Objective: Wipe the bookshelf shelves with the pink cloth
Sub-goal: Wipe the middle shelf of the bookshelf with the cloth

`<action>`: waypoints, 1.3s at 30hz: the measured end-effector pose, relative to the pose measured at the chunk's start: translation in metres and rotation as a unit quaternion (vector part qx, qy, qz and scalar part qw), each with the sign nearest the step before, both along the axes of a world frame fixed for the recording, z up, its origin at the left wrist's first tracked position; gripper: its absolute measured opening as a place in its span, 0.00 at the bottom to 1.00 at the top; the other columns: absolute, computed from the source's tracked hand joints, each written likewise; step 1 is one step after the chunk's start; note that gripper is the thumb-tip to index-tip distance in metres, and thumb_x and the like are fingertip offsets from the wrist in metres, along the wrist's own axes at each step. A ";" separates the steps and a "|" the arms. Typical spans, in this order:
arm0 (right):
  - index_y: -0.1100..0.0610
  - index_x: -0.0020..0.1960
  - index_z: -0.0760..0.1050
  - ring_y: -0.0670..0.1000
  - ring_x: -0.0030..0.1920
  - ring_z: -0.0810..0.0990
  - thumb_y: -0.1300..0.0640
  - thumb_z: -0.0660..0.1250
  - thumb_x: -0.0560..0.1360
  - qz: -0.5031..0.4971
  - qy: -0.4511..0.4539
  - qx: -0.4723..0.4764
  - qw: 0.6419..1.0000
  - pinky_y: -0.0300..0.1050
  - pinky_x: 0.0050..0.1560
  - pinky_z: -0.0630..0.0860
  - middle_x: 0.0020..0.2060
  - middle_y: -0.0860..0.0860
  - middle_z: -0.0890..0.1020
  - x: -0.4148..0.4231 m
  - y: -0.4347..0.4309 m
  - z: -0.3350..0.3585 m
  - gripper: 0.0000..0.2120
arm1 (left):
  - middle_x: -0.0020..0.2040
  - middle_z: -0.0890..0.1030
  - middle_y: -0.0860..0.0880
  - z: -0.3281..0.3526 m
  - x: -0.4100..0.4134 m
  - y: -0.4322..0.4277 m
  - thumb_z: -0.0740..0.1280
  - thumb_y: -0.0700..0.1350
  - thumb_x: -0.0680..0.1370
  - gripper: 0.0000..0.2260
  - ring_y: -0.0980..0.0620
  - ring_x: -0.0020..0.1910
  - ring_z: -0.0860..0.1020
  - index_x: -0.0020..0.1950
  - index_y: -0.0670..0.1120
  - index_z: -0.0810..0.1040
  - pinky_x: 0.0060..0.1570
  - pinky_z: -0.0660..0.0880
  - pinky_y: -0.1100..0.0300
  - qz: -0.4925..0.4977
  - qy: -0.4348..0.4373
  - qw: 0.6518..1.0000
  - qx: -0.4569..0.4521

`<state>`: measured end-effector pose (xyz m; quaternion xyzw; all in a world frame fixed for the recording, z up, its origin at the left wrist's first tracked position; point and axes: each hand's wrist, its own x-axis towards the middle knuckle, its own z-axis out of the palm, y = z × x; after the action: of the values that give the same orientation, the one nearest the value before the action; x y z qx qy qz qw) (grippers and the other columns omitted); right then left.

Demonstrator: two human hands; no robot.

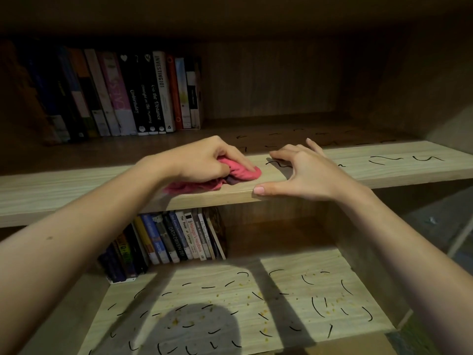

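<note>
My left hand (207, 160) grips a bunched pink cloth (240, 172) and presses it onto the upper shelf (399, 165) of the light wooden bookshelf, near its front edge. Part of the cloth trails out under my wrist. My right hand (304, 172) rests beside it to the right, fingers spread on the shelf top and thumb against the front edge. Black pen-like marks run along the upper shelf to the right of my hands. The lower shelf (230, 303) carries many black marks and yellowish crumbs.
A row of upright books (143, 96) fills the back left of the upper shelf. More books (179, 239) stand at the back left of the lower shelf. The bookshelf's side wall (419, 80) rises at the right. Shadows of my arms and head fall across the lower shelf.
</note>
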<state>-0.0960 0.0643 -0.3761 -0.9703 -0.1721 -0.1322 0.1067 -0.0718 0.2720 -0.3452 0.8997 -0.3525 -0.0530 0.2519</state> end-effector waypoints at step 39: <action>0.55 0.75 0.57 0.51 0.74 0.57 0.25 0.56 0.55 -0.024 0.076 -0.043 0.996 0.54 0.75 0.41 0.73 0.51 0.62 -0.010 -0.017 0.009 0.55 | 0.59 0.79 0.53 0.000 -0.023 0.002 0.60 0.37 0.77 0.18 0.52 0.55 0.78 0.60 0.54 0.79 0.57 0.73 0.58 0.131 -0.027 0.991 0.011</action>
<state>-0.1063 0.0470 -0.3670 -0.9851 -0.1454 -0.0530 0.0749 -0.0946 0.2742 -0.3451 0.9419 -0.2379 0.0004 0.2371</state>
